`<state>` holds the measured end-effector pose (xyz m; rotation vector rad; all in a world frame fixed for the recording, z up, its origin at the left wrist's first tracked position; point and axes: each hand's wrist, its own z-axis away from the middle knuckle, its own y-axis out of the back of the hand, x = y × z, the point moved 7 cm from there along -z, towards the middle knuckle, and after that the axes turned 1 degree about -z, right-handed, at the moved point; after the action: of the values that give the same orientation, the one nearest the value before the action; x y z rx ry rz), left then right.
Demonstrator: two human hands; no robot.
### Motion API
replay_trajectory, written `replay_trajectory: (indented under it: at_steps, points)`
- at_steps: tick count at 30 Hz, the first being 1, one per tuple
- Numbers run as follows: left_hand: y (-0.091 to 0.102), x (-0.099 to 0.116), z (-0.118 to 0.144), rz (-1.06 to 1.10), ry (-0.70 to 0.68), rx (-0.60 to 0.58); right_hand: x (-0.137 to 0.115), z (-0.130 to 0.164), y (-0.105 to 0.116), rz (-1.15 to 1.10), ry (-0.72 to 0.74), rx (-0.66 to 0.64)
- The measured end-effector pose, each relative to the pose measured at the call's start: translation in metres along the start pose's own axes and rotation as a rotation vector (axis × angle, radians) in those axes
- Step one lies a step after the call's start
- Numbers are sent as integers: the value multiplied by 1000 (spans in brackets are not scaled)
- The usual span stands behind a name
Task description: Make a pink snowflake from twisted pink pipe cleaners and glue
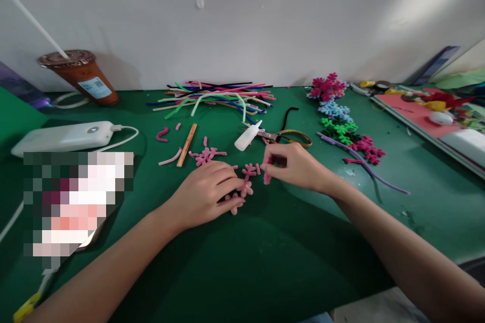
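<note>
Work so far: I judge one pink snowflake shape (207, 155) is made and lies just past my left hand. Four more made ones, in dark pink, blue, green and dark pink, lie in a row (339, 116) well off past my right hand.
Work left: the pink fuzzy shape (248, 180) between my hands looks only half made. I think it needs more short arms.
My left hand (206, 193): it lies flat on the table (265, 262), fingers half curled, and presses down on the pink fuzzy shape. A bit of pink peeks out under my fingers.
My right hand (293, 164): the fingers are pinched shut on a short pink piece (267, 176), and hold it right at the edge of the shape.
Near my right hand: a small glue bottle (247, 137) and scissors (286, 136) lie just past it.
Past both hands: a pile of fuzzy sticks (217, 97) in many colours, by the wall.
Past my left hand: little cut pink bits (162, 135) and an orange stick (187, 145).
Far off to my left: a drink cup (84, 76) with a straw and a white power bank (64, 137).
</note>
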<state>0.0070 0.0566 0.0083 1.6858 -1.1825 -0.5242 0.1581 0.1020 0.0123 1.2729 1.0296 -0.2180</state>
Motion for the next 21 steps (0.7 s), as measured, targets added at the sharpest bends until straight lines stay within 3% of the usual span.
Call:
replay_trajectory:
  at_steps: [6, 10, 16, 21]
  points:
    - [2, -1, -2, -77, 170, 44, -8, 2, -3, -106, 52, 22]
    - [-4, 1, -4, -79, 234, 0, -10, 2, -7, -121, 72, 44]
    - [-7, 1, -4, -28, 257, -24, -2, -1, -12, 4, 69, 39]
    - [-10, 0, -4, 8, 282, -48, -11, 1, -29, 216, 247, -56]
